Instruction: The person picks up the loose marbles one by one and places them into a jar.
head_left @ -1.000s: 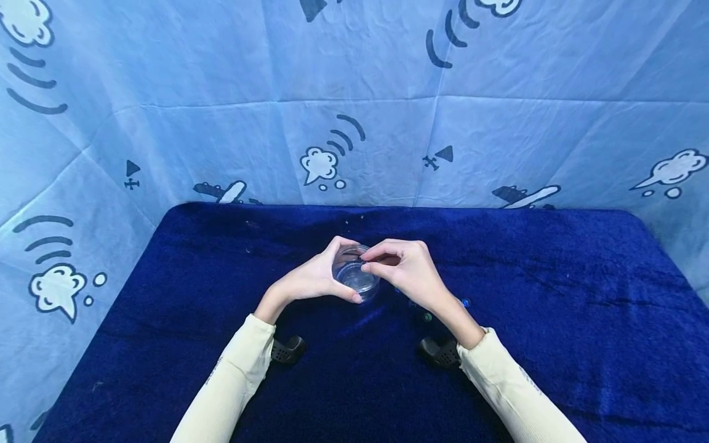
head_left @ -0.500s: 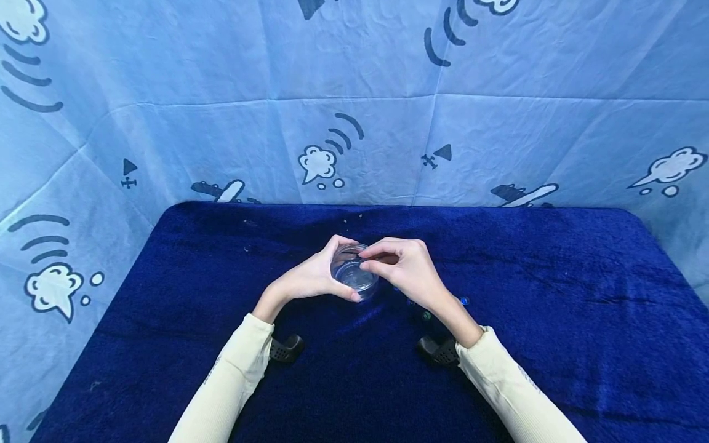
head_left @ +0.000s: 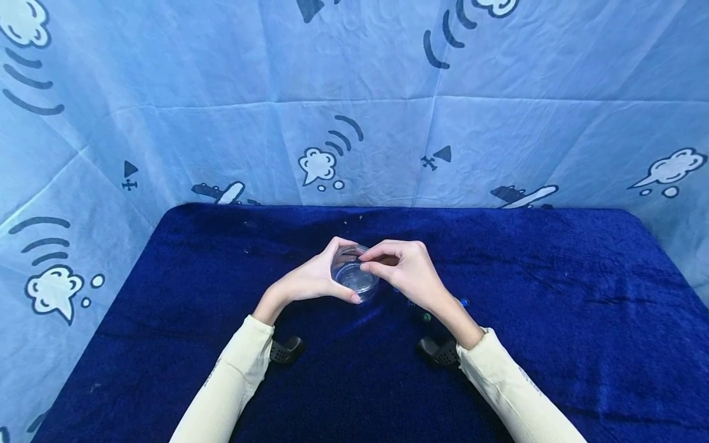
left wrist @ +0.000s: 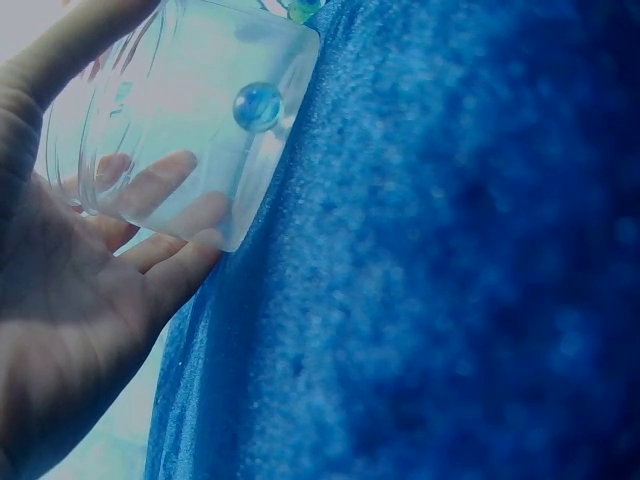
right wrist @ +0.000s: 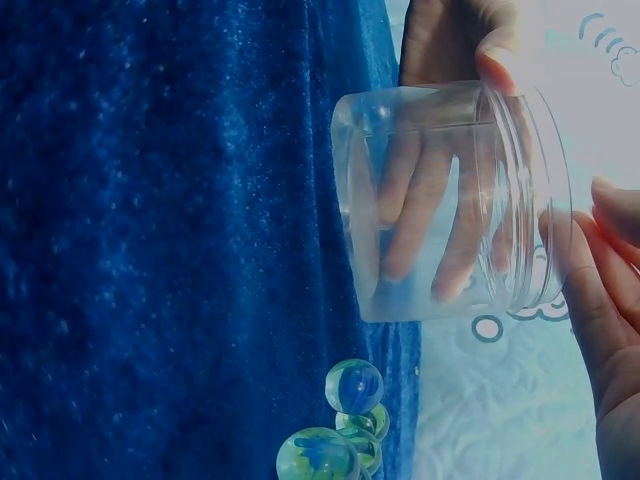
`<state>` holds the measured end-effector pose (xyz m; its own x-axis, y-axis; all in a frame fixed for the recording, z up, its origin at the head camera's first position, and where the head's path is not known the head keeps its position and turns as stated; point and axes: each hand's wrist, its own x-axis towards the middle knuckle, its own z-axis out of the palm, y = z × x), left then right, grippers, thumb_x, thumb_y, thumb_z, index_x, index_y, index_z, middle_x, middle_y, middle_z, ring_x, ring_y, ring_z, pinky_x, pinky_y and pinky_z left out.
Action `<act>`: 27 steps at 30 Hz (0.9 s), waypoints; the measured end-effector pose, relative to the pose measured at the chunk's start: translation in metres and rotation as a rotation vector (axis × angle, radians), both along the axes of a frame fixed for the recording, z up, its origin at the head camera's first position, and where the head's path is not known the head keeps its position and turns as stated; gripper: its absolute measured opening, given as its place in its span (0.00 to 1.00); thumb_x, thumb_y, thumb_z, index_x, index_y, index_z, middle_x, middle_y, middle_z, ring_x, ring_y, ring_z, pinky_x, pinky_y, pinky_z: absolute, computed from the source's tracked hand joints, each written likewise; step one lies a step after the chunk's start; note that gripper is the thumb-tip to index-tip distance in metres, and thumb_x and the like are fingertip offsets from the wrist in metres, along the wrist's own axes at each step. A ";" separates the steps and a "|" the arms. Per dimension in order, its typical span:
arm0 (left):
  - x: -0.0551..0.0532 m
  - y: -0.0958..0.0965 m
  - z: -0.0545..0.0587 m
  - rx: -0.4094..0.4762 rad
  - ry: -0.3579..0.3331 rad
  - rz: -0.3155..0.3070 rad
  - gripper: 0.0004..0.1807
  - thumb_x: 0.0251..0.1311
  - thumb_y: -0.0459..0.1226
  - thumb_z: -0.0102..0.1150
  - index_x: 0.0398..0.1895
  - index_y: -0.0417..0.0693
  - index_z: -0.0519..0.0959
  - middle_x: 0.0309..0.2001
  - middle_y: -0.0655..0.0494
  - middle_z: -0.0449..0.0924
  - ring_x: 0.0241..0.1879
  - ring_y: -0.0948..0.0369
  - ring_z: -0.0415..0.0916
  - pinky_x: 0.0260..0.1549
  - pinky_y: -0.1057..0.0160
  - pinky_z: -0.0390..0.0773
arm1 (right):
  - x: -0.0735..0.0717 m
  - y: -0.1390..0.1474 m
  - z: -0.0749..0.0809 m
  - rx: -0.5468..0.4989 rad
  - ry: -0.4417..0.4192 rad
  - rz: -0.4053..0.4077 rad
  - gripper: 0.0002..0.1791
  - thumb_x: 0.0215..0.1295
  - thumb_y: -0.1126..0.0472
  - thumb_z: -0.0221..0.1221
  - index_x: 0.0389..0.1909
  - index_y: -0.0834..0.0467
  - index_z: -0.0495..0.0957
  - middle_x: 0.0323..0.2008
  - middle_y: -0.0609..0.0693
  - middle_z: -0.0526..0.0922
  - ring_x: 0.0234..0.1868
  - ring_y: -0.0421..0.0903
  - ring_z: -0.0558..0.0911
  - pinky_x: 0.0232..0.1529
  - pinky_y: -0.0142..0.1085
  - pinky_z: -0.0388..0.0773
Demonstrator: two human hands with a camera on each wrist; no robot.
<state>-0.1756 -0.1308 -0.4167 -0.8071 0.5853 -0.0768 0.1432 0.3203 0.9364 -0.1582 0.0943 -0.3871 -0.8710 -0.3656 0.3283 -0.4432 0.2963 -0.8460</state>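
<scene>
A clear plastic jar with a ringed neck is tilted in my left hand, thumb on the near side and fingers round the far side. My right hand is at the jar's mouth, thumb and finger bent close to the rim; whether they pinch anything is unclear. In the right wrist view several glass marbles sit on the cloth beside the jar. A blue marble shows through the jar wall in the left wrist view; I cannot tell whether it is inside or behind.
Dark blue velvety cloth covers the table. A green marble and a blue marble lie near the right forearm. Black wrist devices sit at both cuffs. A patterned blue sheet hangs behind the table.
</scene>
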 end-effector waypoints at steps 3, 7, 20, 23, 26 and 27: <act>0.001 0.000 -0.001 -0.005 -0.003 0.002 0.50 0.48 0.37 0.82 0.71 0.50 0.59 0.71 0.49 0.70 0.71 0.58 0.67 0.69 0.54 0.68 | 0.000 0.000 -0.001 0.000 -0.004 0.005 0.04 0.60 0.72 0.71 0.37 0.65 0.89 0.37 0.52 0.90 0.37 0.44 0.89 0.40 0.30 0.84; 0.000 0.000 -0.001 -0.008 0.003 0.005 0.50 0.48 0.38 0.82 0.71 0.50 0.59 0.70 0.50 0.71 0.71 0.58 0.68 0.69 0.55 0.68 | 0.000 0.000 -0.001 -0.006 -0.003 0.005 0.04 0.61 0.72 0.71 0.36 0.65 0.89 0.37 0.52 0.90 0.36 0.44 0.89 0.39 0.30 0.84; -0.001 0.001 -0.002 0.068 0.003 -0.019 0.49 0.48 0.32 0.81 0.70 0.46 0.59 0.72 0.49 0.69 0.71 0.54 0.67 0.70 0.53 0.66 | -0.003 0.011 0.005 0.033 0.012 -0.061 0.03 0.61 0.67 0.73 0.34 0.61 0.90 0.33 0.48 0.90 0.30 0.42 0.87 0.32 0.29 0.81; -0.001 0.001 -0.002 0.071 -0.001 -0.017 0.50 0.48 0.33 0.82 0.70 0.46 0.59 0.72 0.48 0.69 0.72 0.54 0.67 0.71 0.53 0.66 | -0.004 0.015 0.007 0.051 0.006 -0.088 0.02 0.60 0.66 0.73 0.34 0.60 0.90 0.32 0.48 0.90 0.29 0.41 0.86 0.32 0.29 0.81; -0.001 0.001 -0.003 0.075 -0.004 -0.019 0.50 0.48 0.32 0.81 0.71 0.46 0.59 0.72 0.49 0.69 0.72 0.54 0.66 0.71 0.52 0.65 | -0.005 0.017 0.008 0.052 -0.004 -0.106 0.02 0.60 0.66 0.74 0.33 0.59 0.91 0.32 0.48 0.90 0.29 0.41 0.86 0.31 0.28 0.80; -0.001 0.001 -0.003 0.076 -0.006 -0.020 0.50 0.48 0.32 0.81 0.71 0.46 0.59 0.72 0.49 0.69 0.72 0.54 0.66 0.71 0.52 0.65 | -0.005 0.018 0.008 0.053 -0.005 -0.111 0.02 0.60 0.66 0.74 0.33 0.58 0.91 0.31 0.48 0.90 0.29 0.41 0.85 0.30 0.28 0.79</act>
